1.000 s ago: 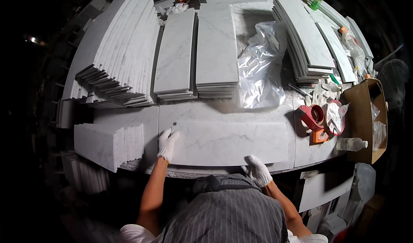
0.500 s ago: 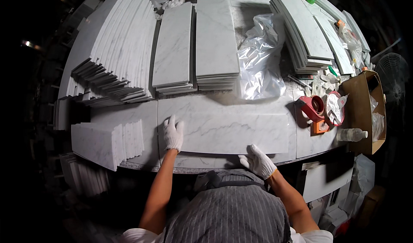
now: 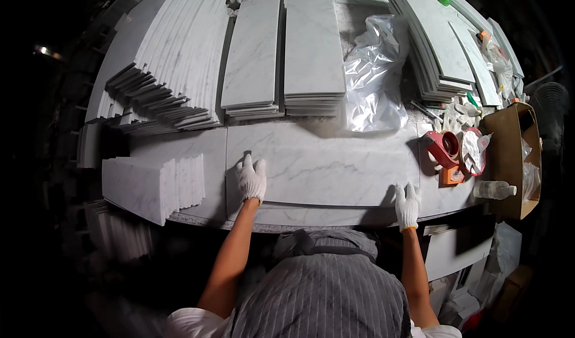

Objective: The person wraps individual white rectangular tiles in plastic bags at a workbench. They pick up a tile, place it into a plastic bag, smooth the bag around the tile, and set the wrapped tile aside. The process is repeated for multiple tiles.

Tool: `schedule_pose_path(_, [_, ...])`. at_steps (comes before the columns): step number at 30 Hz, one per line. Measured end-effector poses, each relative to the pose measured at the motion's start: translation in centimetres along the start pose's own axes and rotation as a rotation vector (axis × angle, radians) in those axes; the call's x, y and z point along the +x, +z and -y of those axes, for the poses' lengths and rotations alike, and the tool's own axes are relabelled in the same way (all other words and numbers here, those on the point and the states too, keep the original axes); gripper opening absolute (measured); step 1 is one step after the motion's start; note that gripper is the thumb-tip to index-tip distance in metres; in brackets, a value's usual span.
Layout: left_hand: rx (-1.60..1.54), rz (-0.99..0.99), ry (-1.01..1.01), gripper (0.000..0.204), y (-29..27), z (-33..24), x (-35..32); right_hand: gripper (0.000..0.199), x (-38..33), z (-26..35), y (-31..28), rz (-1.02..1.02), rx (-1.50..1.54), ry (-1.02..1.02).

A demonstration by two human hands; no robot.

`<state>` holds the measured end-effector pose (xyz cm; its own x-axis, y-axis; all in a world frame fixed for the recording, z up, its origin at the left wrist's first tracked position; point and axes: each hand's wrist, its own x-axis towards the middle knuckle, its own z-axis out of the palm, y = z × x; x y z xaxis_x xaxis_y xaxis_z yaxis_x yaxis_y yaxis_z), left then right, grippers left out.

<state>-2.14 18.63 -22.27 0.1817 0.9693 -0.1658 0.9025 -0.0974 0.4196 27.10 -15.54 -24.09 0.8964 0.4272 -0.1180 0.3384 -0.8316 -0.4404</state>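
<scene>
A long white marble slab with grey veins lies flat across the near part of the workbench. My left hand, in a white glove, rests flat on its left end with fingers spread. My right hand, also gloved, sits at the slab's near right corner, fingers over the edge. I cannot tell whether either hand grips the slab or only presses on it.
Stacks of marble tiles fill the back of the bench, with a fanned pile at the left and a short stack at near left. Clear plastic wrap, a red tape dispenser, a plastic bottle and a cardboard box are at the right.
My left hand slid slightly along the slab's left end. My right hand moved right and up, from the front edge to the slab's near right corner.
</scene>
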Motion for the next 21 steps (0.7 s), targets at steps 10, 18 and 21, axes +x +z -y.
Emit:
schedule_pose_path(10, [-0.059, 0.049, 0.045, 0.064, 0.1, 1.3, 0.7, 0.068, 0.0, 0.9, 0.0, 0.074, 0.026, 0.073])
schedule_pose_path(18, [0.111, 0.049, 0.144, 0.08, -3.8, 3.6, -5.3, 0.078, -2.7, -1.5, -2.4, 0.059, -0.064, -0.07])
schedule_pose_path(21, [0.213, -0.03, 0.138, 0.074, -3.3, 5.1, -9.1, 0.081, -4.8, -0.1, -2.2, -0.029, -0.038, -0.124])
